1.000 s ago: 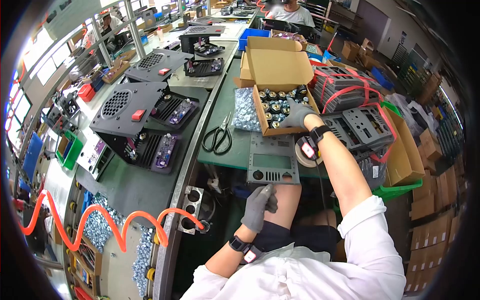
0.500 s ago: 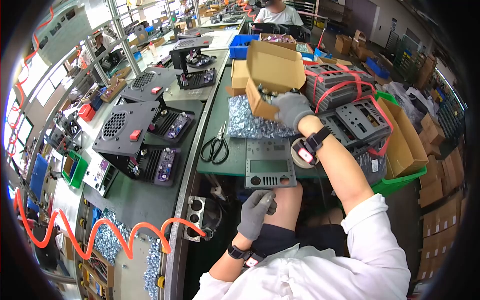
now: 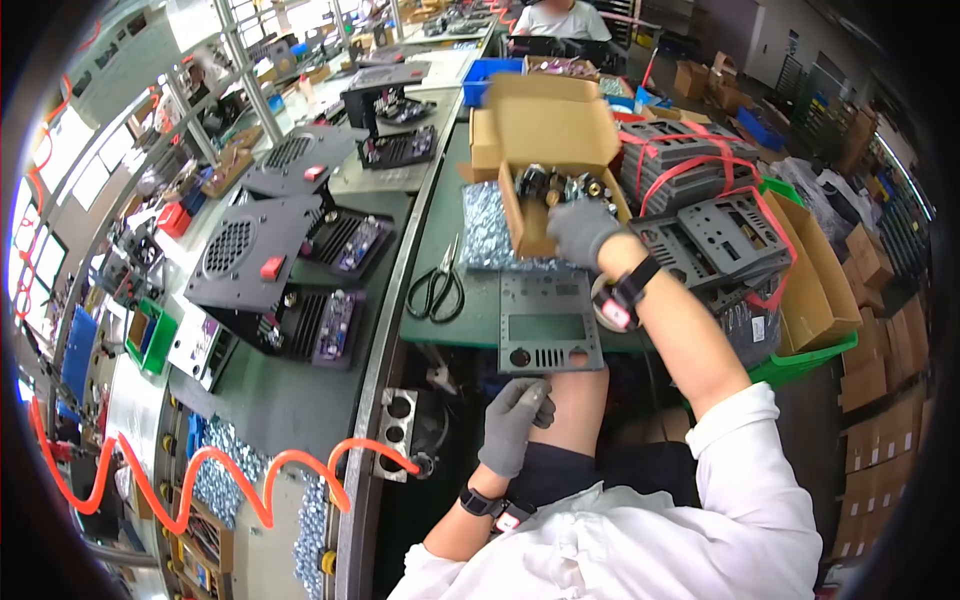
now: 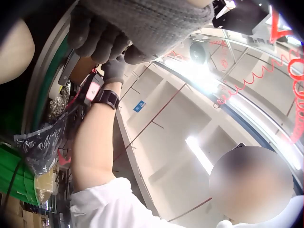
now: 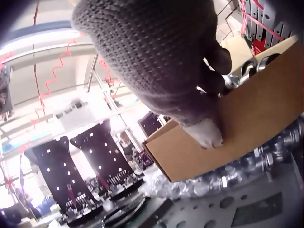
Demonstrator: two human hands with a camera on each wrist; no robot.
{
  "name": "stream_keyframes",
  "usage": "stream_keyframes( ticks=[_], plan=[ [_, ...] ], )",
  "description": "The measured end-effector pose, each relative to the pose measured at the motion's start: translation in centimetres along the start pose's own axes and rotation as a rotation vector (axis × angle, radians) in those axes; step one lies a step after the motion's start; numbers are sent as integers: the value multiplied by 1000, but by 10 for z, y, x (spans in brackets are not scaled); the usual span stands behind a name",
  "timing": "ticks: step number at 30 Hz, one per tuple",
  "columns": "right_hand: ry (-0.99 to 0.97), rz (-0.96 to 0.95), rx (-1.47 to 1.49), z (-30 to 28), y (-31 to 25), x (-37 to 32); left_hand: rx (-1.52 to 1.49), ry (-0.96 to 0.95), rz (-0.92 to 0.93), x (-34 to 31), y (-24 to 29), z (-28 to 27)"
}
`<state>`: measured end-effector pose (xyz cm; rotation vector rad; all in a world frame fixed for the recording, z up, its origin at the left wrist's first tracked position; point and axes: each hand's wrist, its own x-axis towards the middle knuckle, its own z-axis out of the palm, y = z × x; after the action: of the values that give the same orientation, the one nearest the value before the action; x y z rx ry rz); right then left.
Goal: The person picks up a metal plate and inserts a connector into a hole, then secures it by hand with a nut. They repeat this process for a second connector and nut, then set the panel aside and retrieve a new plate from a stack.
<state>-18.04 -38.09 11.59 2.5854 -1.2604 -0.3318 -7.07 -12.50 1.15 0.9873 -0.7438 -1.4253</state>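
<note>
My gloved right hand (image 3: 585, 235) grips the front wall of an open cardboard box (image 5: 256, 121), thumb on the outside and fingers over the rim. Several round black-and-metal parts (image 3: 597, 188) lie inside, gathered towards the back. Under the box's left side is a clear bag of small metal pieces (image 3: 484, 215). My gloved left hand (image 3: 512, 430) hangs loosely curled just below the near edge of a grey metal panel (image 3: 546, 290), and nothing shows in its fingers. That panel, with a rectangular window and vent slots, juts over the table edge.
Black-handled scissors (image 3: 437, 290) lie left of the panel. Grey metal panels tied with red strap (image 3: 690, 170) are stacked to the right. Black housings (image 3: 250, 240) stand on the line at left. An orange coiled hose (image 3: 300, 462) crosses the lower left.
My right hand went from among the parts to the box's front wall. The box tipped up, then came down flatter, its contents shifted backward. The left hand stayed about where it was.
</note>
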Motion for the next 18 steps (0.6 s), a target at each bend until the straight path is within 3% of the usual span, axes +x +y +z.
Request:
stream_keyframes(
  ticks=[4, 7, 9, 12, 14, 16, 18],
  plan=[
    [61, 16, 265, 10, 18, -9, -42, 11, -33, -1, -4, -3],
    [-19, -21, 516, 5, 38, -7, -66, 41, -44, 4, -4, -2],
    [248, 213, 774, 5, 42, -8, -50, 22, -47, 3, -3, 1],
    [403, 298, 539, 11, 30, 4, -53, -6, -72, 5, -7, 6],
    [329, 272, 522, 21, 30, 23, -53, -23, -61, 5, -8, 8],
    [90, 258, 449, 25, 27, 36, -49, -27, -50, 5, -8, 7],
    [109, 188, 599, 20, 36, 35, -59, -30, -39, 3, -9, 4]
  ],
)
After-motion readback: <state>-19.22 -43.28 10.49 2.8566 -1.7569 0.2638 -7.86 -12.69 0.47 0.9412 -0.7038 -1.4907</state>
